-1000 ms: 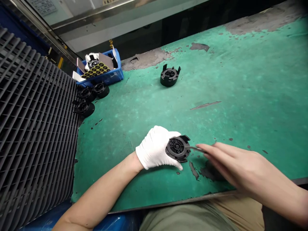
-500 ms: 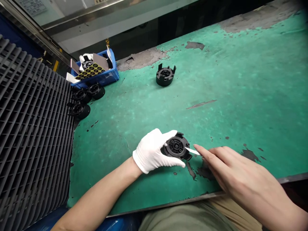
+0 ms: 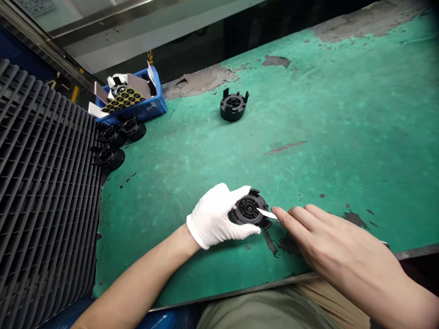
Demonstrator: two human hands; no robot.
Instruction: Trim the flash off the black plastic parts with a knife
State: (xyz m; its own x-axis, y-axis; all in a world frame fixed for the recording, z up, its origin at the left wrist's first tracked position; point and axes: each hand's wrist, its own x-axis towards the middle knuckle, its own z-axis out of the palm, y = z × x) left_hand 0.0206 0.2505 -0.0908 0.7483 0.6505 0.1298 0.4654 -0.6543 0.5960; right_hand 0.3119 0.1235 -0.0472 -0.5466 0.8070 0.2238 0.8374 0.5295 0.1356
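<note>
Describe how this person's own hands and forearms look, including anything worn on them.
The left hand wears a plain white, close-fitting, fabric-looking glove that ends at the wrist. The left forearm is bare, without a sleeve in view. The right hand is ungloved, and its wrist is bare too. No watch or printed marking shows.

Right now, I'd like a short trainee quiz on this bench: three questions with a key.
1. True or false: the left hand wears a white glove.
2. How many black parts cluster beside the blue bin?
3. The tip of the blade-like tool in the right hand is at: A, the blue bin; B, the held black part.
Key: 1 true; 2 three; 3 B.
</note>
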